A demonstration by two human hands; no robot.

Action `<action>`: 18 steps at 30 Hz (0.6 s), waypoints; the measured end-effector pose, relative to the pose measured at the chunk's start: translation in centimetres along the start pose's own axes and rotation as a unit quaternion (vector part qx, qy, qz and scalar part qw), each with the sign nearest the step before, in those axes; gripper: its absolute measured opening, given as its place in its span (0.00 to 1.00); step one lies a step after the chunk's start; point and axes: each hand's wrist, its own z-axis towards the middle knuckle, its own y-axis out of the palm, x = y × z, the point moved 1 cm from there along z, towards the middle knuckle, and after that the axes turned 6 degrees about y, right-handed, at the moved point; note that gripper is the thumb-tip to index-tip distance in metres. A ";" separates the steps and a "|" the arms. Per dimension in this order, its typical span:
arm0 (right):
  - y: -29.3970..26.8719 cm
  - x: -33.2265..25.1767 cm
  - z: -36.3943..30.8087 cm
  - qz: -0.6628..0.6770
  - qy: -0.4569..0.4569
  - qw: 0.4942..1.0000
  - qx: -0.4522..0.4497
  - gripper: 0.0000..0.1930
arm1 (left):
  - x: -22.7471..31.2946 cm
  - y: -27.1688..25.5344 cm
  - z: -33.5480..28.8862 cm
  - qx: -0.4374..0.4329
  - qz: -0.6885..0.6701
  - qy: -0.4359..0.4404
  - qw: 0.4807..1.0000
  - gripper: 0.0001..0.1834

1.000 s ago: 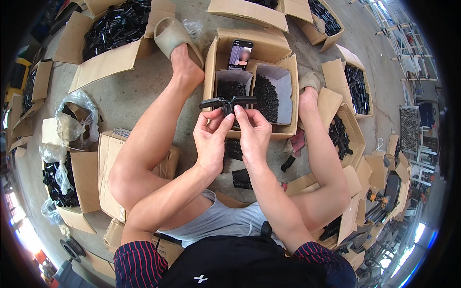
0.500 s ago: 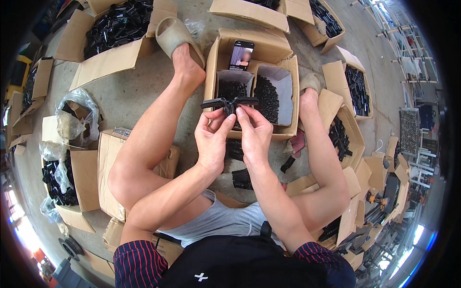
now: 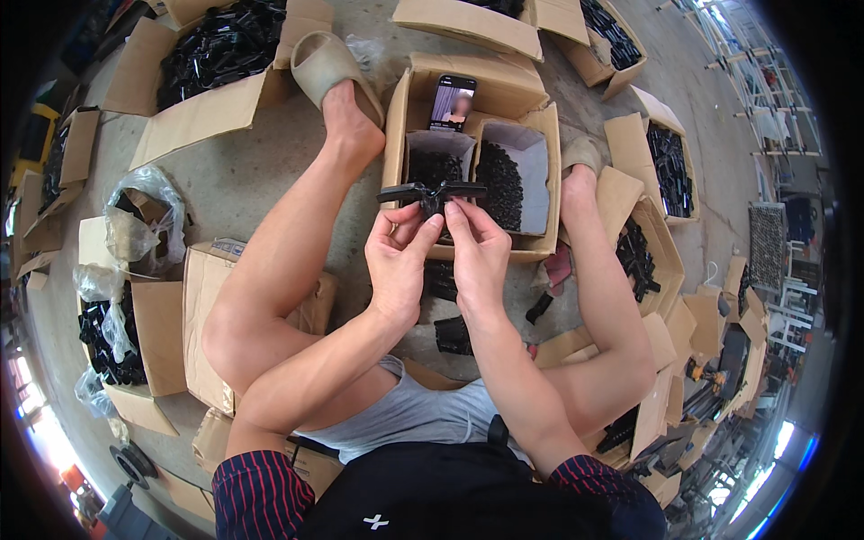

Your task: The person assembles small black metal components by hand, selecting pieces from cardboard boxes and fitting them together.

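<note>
sitting on the concrete floor (image 3: 261,171) with legs spread, the person holds a slim black plastic bar with a knot-like clip at its middle (image 3: 432,193) up between both hands, just above the open cardboard box with 2 compartments (image 3: 526,247) set between the feet. compared with 1 second ago almost nothing has shifted — the bar sits at the same height and nearly level, and the hands have only nudged a little at its centre, so this reads as a fiddly fitting step at the middle joint that is not yet finished. the left hand (image 3: 396,261) has its thumb and forefinger pinched together on the clip from below and to the left; the right hand (image 3: 479,252) has its fingertips closed on the same middle point from the right, the 2 hands touching each other. counted: 1 bar in hand, 2 hands on it, 2 compartments in the near box, both filled with small black parts too many and too small to count. 1 phone with a lit screen (image 3: 452,101) leans on the far flap of that box. 1 beige slipper (image 3: 326,67) is on the left foot. around the person stand several more cardboard boxes of black parts (image 3: 216,45), at least 5 in view, and a crumpled clear plastic bag (image 3: 144,220) lies to the left, well apart from the hands.
</note>
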 end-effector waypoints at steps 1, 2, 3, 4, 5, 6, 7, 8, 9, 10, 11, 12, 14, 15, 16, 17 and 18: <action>-0.1 0.0 0.1 -0.009 0.003 1.000 -0.004 0.12 | 0.0 0.0 0.0 -0.001 -0.001 0.000 1.000 0.13; -0.2 -0.1 0.2 -0.017 0.005 1.000 -0.009 0.12 | 0.1 0.1 -0.1 -0.001 -0.003 0.000 1.000 0.13; -0.4 0.0 0.4 -0.036 0.013 0.999 -0.009 0.11 | 0.3 0.2 -0.2 -0.001 -0.005 0.000 1.000 0.13; -0.8 0.2 0.6 -0.056 0.021 0.998 -0.009 0.11 | 0.4 0.3 -0.3 -0.001 -0.006 0.001 1.000 0.13; -0.7 0.1 0.7 -0.076 0.029 0.997 -0.009 0.11 | 0.3 0.2 -0.2 -0.003 -0.006 0.005 1.000 0.13; -0.5 0.0 0.6 -0.051 0.017 0.998 -0.012 0.10 | 0.1 0.2 -0.1 -0.006 -0.006 0.010 1.000 0.13; -0.3 -0.4 0.4 -0.026 0.006 1.000 -0.015 0.10 | 0.1 0.1 0.0 -0.008 -0.006 0.015 1.000 0.13; -0.2 -0.6 0.2 -0.002 -0.005 1.000 -0.017 0.09 | 0.0 0.1 -0.1 -0.009 -0.003 0.014 1.000 0.13; -0.2 -0.5 0.3 0.007 0.004 1.000 -0.019 0.10 | 0.0 0.1 -0.1 -0.010 0.000 0.013 1.000 0.13; -0.2 -0.3 0.5 0.016 0.013 1.000 -0.022 0.10 | -0.1 0.2 -0.1 -0.012 0.002 0.011 1.000 0.13; -0.3 -0.1 0.6 0.025 0.022 0.999 -0.024 0.10 | -0.1 0.1 -0.1 -0.014 0.001 0.017 1.000 0.13; -0.6 0.1 0.7 0.004 0.028 0.999 -0.023 0.10 | -0.2 0.0 -0.1 -0.016 0.000 0.023 1.000 0.13; -1.0 0.2 0.9 -0.038 0.040 0.998 -0.023 0.09 | -0.1 0.1 -0.1 -0.015 -0.001 0.023 1.000 0.13; -0.8 0.1 0.8 -0.024 0.027 0.999 -0.024 0.09 | 0.1 0.2 -0.2 -0.013 0.000 0.017 1.000 0.13; -0.6 -0.3 0.6 -0.010 0.014 1.000 -0.026 0.09 | 0.2 0.3 -0.2 -0.010 0.001 0.012 1.000 0.13; -0.6 -0.4 0.4 0.003 0.002 1.000 -0.026 0.09 | 0.2 0.3 -0.2 -0.012 0.000 0.010 1.000 0.13; -0.6 -0.3 0.4 0.011 0.007 1.000 -0.026 0.09 | 0.1 0.3 -0.2 -0.014 -0.002 0.008 1.000 0.13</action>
